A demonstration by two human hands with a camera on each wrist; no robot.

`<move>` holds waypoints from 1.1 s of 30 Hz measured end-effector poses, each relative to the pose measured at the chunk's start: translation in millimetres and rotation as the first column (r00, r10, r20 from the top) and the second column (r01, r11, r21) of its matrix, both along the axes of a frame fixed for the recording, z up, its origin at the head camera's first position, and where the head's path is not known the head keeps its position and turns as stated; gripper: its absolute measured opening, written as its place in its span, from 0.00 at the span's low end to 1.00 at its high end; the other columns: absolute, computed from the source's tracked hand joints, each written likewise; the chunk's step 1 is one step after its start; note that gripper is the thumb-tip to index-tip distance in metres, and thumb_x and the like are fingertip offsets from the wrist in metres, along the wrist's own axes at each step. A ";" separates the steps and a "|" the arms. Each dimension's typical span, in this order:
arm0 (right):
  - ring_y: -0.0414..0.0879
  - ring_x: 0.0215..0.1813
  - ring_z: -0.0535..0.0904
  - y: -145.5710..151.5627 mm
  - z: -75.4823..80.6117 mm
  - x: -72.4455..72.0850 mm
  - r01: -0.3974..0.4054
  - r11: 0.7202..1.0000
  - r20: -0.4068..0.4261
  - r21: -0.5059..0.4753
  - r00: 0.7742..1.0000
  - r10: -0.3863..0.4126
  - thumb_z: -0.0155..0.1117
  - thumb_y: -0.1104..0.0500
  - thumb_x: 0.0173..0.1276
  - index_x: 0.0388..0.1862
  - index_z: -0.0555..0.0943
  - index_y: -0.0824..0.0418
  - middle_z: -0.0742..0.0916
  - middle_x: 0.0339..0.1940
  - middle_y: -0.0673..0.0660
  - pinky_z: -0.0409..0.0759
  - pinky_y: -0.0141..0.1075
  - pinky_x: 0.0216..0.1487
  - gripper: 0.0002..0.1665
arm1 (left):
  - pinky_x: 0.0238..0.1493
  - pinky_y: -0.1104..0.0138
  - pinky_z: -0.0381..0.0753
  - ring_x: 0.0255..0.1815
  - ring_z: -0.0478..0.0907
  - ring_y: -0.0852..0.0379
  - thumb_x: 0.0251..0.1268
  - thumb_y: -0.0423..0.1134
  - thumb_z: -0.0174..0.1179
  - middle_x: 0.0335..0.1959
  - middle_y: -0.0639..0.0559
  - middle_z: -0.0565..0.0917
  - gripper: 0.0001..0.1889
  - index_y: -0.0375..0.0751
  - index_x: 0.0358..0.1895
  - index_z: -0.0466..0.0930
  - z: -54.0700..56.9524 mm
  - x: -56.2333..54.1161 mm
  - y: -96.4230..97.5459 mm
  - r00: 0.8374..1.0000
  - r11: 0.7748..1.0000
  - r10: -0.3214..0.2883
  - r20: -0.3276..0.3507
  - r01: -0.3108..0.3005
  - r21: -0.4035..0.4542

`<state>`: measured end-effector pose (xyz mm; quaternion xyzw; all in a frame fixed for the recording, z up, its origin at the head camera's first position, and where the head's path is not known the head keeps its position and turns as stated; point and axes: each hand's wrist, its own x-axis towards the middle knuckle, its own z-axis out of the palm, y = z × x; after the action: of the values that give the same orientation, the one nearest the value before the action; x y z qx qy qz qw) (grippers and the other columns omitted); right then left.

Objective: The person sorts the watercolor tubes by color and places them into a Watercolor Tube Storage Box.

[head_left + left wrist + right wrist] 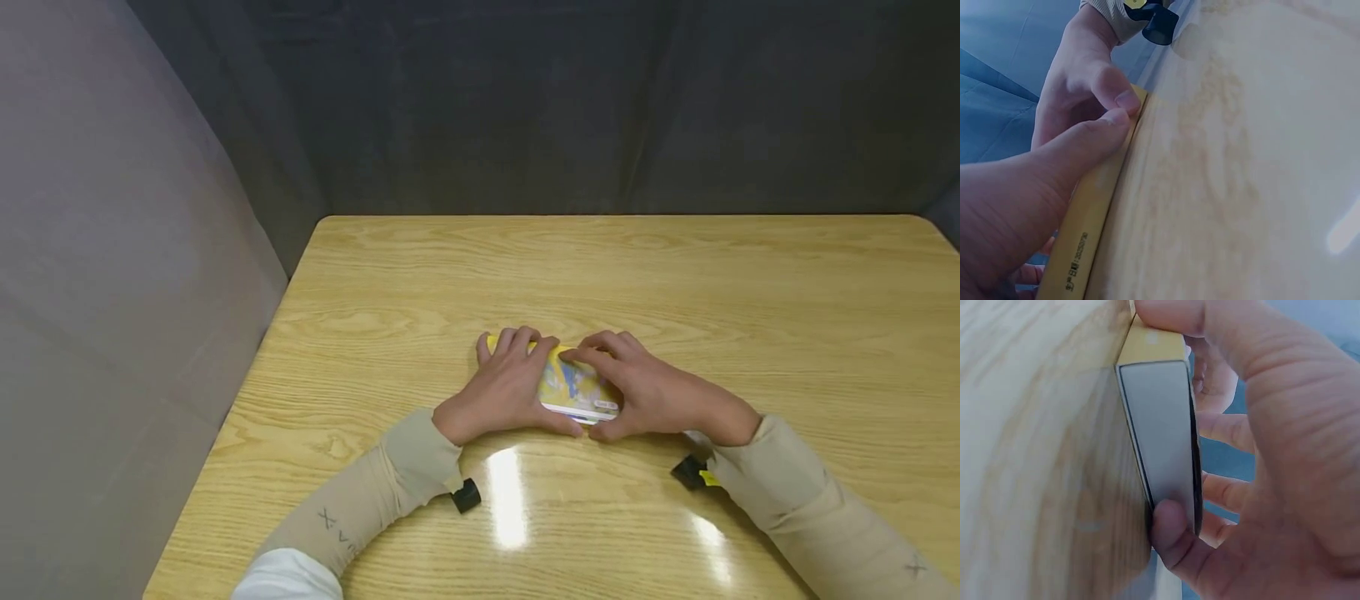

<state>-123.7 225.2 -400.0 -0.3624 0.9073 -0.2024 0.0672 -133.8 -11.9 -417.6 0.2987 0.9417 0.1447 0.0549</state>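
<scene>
A flat yellow cardboard box (573, 383) with a blue and pale printed top lies on the table between both hands. My left hand (510, 392) grips its left part, thumb along the near side and fingers over the far edge. At the right end, my right hand (648, 396) holds the box between thumb and curled fingers. Both thumbs nearly meet on the near side. In the left wrist view, dark printed characters mark the box's yellow side (1094, 225). The right wrist view shows a pale end panel (1160, 425) framed by the yellow sleeve, with a fingertip touching it.
The wood-grain table (420, 275) reaches back to a dark curtain (480, 108). A grey panel (112, 292) stands along the left side. Black wrist-camera pieces (467, 496) hang under both sleeves, close to the tabletop.
</scene>
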 end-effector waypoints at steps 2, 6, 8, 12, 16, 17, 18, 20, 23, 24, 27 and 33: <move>0.54 0.64 0.70 1.6 0.4 -0.4 -0.002 1.000 0.022 0.003 1.000 0.002 0.83 0.46 0.54 0.76 0.70 0.56 0.75 0.67 0.58 0.79 0.46 0.56 0.53 | 0.68 0.35 0.58 0.69 0.63 0.48 0.40 0.84 0.67 0.69 0.49 0.67 0.61 0.50 0.77 0.65 0.3 0.6 0.9 1.000 1.000 0.002 0.006 -0.002 0.000; 0.56 0.67 0.68 5.4 2.7 -0.6 0.007 1.000 0.082 0.018 0.997 -0.008 0.81 0.47 0.55 0.77 0.69 0.55 0.73 0.71 0.59 0.78 0.49 0.57 0.52 | 0.66 0.38 0.59 0.68 0.63 0.48 0.41 0.84 0.66 0.69 0.49 0.67 0.61 0.50 0.77 0.64 1.7 1.7 3.2 1.000 1.000 0.004 0.019 -0.004 0.004; 0.57 0.68 0.68 6.4 4.0 -0.3 0.015 0.999 0.104 0.032 0.994 -0.018 0.81 0.47 0.55 0.78 0.69 0.53 0.72 0.73 0.59 0.78 0.49 0.58 0.52 | 0.66 0.39 0.59 0.68 0.63 0.48 0.42 0.83 0.66 0.70 0.49 0.66 0.61 0.50 0.77 0.64 2.6 2.2 3.5 1.000 1.000 0.004 0.030 -0.004 0.006; 0.60 0.72 0.68 6.5 6.5 0.8 0.025 0.998 0.120 0.062 0.992 -0.032 0.80 0.48 0.56 0.79 0.68 0.51 0.70 0.77 0.61 0.78 0.53 0.61 0.53 | 0.65 0.41 0.60 0.69 0.62 0.47 0.45 0.82 0.65 0.71 0.49 0.66 0.60 0.50 0.79 0.62 4.3 3.1 2.6 0.998 1.000 0.005 0.059 -0.006 0.007; 0.63 0.75 0.67 6.8 7.5 1.8 0.020 0.997 0.118 0.074 0.993 -0.029 0.80 0.50 0.56 0.80 0.67 0.52 0.69 0.79 0.62 0.78 0.58 0.64 0.53 | 0.68 0.39 0.59 0.71 0.62 0.46 0.48 0.82 0.64 0.73 0.48 0.65 0.59 0.50 0.79 0.61 4.5 4.9 1.2 0.996 1.000 0.009 0.083 -0.010 0.008; 0.63 0.75 0.67 7.2 7.6 2.1 0.017 0.997 0.118 0.073 0.993 -0.026 0.80 0.50 0.57 0.80 0.66 0.52 0.69 0.79 0.63 0.77 0.58 0.65 0.53 | 0.68 0.38 0.58 0.72 0.62 0.45 0.49 0.81 0.64 0.73 0.48 0.65 0.59 0.50 0.80 0.61 4.4 5.3 1.0 0.996 1.000 0.008 0.088 -0.009 0.008; 0.63 0.76 0.66 7.6 7.7 2.2 0.015 0.997 0.121 0.073 0.992 -0.024 0.79 0.50 0.57 0.80 0.66 0.52 0.69 0.80 0.63 0.77 0.59 0.65 0.53 | 0.69 0.37 0.58 0.72 0.62 0.45 0.49 0.81 0.64 0.73 0.47 0.65 0.58 0.50 0.80 0.60 4.4 5.8 1.0 0.996 1.000 0.006 0.092 -0.007 0.007; 0.63 0.76 0.66 8.4 8.5 1.7 0.009 0.997 0.123 0.072 0.992 -0.018 0.79 0.50 0.57 0.80 0.66 0.51 0.69 0.80 0.62 0.76 0.59 0.65 0.53 | 0.69 0.36 0.58 0.72 0.62 0.45 0.50 0.81 0.63 0.74 0.47 0.64 0.58 0.50 0.80 0.60 5.6 6.4 0.9 0.996 1.000 0.002 0.094 -0.002 0.002; 0.63 0.76 0.66 10.3 9.8 0.7 0.001 0.998 0.123 0.064 0.992 -0.009 0.79 0.51 0.57 0.80 0.66 0.51 0.69 0.80 0.62 0.76 0.59 0.66 0.53 | 0.68 0.37 0.59 0.73 0.61 0.46 0.52 0.81 0.62 0.73 0.48 0.65 0.57 0.51 0.80 0.59 7.4 6.7 0.7 0.996 1.000 -0.010 0.093 0.011 -0.010; 0.63 0.76 0.66 11.0 9.9 0.4 0.000 0.998 0.123 0.061 0.992 -0.007 0.79 0.51 0.56 0.80 0.67 0.51 0.69 0.80 0.62 0.76 0.59 0.66 0.53 | 0.68 0.37 0.59 0.73 0.61 0.46 0.52 0.81 0.62 0.73 0.48 0.65 0.57 0.51 0.80 0.59 7.9 6.8 0.6 0.996 1.000 -0.014 0.092 0.016 -0.015; 0.64 0.76 0.67 12.9 9.9 0.0 -0.010 0.999 0.115 0.052 0.993 0.004 0.80 0.52 0.56 0.79 0.68 0.52 0.70 0.79 0.63 0.76 0.59 0.65 0.52 | 0.68 0.38 0.60 0.74 0.61 0.46 0.53 0.80 0.62 0.73 0.49 0.65 0.57 0.51 0.81 0.58 8.9 6.6 -0.1 0.995 0.999 -0.025 0.096 0.028 -0.021; 0.64 0.78 0.65 15.8 11.5 -0.2 -0.006 0.999 0.164 0.042 0.986 -0.001 0.80 0.43 0.59 0.80 0.67 0.51 0.68 0.81 0.63 0.75 0.61 0.68 0.53 | 0.72 0.39 0.58 0.77 0.59 0.46 0.54 0.80 0.61 0.77 0.49 0.64 0.58 0.51 0.83 0.55 14.0 1.0 -7.7 0.981 0.999 -0.049 0.185 0.049 0.006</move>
<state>-123.9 240.9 -388.5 -0.3439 0.9024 -0.2123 0.1497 -132.8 -19.5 -403.5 0.3071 0.9247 0.1713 0.1457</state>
